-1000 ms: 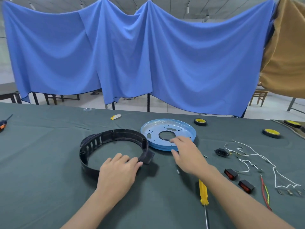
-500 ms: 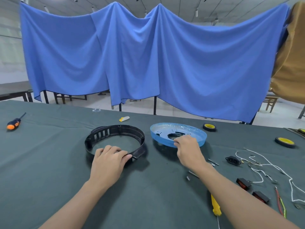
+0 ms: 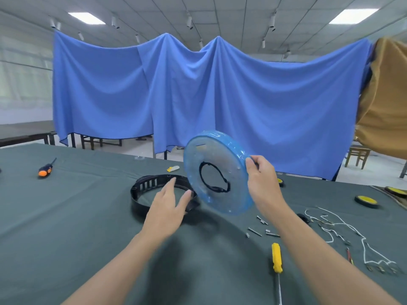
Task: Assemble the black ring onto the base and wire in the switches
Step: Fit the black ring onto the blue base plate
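The tilted base (image 3: 233, 201) covers the black ring (image 3: 143, 188) from about 2 to 4 o'clock, and the left hand (image 3: 167, 208) blocks the ring's arc near 6 – contact there cannot be told. The right hand (image 3: 262, 179) hides its fingers behind the base's rim. At 3 o'clock of that wrist, only a sliver of a yellow wheel (image 3: 280, 181) shows. The yellow screwdriver (image 3: 276, 258) runs off the bottom edge – its tip is unseen. The terminals on the wires (image 3: 343, 225) are too small to identify.

Open tablecloth (image 3: 66, 216) left of black ring (image 3: 141, 190); screws (image 3: 255, 231), wires (image 3: 330, 225), yellow screwdriver (image 3: 276, 257) along the right.
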